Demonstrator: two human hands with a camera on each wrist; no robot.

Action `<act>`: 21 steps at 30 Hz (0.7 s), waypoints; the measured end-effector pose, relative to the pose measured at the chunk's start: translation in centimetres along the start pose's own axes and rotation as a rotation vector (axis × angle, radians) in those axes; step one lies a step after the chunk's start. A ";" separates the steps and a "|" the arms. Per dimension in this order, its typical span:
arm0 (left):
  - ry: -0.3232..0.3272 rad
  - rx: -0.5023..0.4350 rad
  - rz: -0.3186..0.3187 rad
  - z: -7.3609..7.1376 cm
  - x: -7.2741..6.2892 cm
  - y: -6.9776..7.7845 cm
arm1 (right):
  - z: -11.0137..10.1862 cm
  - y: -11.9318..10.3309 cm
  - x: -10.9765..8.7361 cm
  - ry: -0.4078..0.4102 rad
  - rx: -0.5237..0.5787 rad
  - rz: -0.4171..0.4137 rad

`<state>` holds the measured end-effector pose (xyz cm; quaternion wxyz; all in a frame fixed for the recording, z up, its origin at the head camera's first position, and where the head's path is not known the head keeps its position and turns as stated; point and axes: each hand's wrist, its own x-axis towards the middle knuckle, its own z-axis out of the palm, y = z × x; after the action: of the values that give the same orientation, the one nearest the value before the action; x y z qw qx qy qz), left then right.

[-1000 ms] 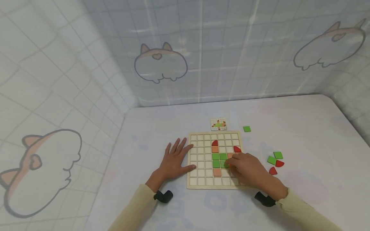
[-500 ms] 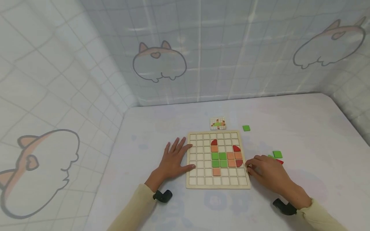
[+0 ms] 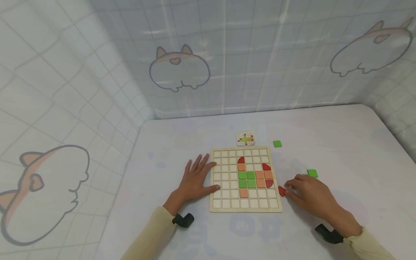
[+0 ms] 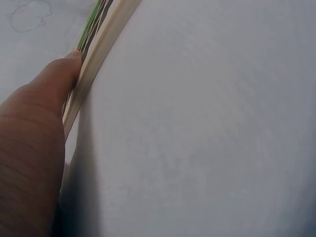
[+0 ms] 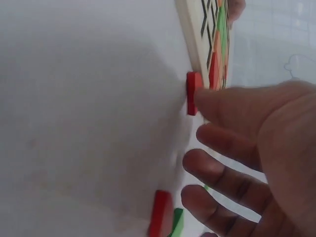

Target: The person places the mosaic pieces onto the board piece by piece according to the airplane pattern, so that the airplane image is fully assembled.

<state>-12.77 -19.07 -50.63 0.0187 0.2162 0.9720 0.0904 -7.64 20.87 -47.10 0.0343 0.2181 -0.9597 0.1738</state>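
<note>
My left hand lies spread at the board's left edge, thumb and a fingertip on the rim. The wooden grid board bears green and orange square tiles, plus red quarter-circle tiles. Just off its right edge lies another red quarter-circle tile. My right hand is beside that tile, palm down with loosely bent fingers. In the right wrist view, the thumb overlaps the tile, while the other fingers stand apart from it. The left wrist view shows the left thumb on the board's edge.
A small pattern card lies behind the board. One green square tile is to the card's right, and a second green tile lies beyond my right hand. Near the right fingers is a red tile. A tiled backdrop encloses the table.
My right hand has moved off the board to the right, uncovering a red quarter-circle tile on the board and another beside its edge. The left hand stays put.
</note>
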 end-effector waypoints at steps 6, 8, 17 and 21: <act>-0.016 -0.003 -0.004 -0.1 0.0 0.1 | 0.7 0.1 -0.5 0.026 0.026 -0.054; -0.022 -0.006 -0.007 -0.2 0.1 0.1 | 1.0 0.0 -0.5 0.051 0.028 -0.066; -0.019 0.006 -0.010 -0.4 0.1 0.1 | 0.7 -0.7 0.5 -0.024 0.176 0.046; -0.021 0.011 -0.007 -0.2 0.0 0.1 | 0.7 -1.3 0.8 0.012 0.225 0.021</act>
<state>-12.80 -19.03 -50.41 0.0280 0.2139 0.9730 0.0825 -7.84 19.22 -47.27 0.0137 0.2092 -0.9362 0.2821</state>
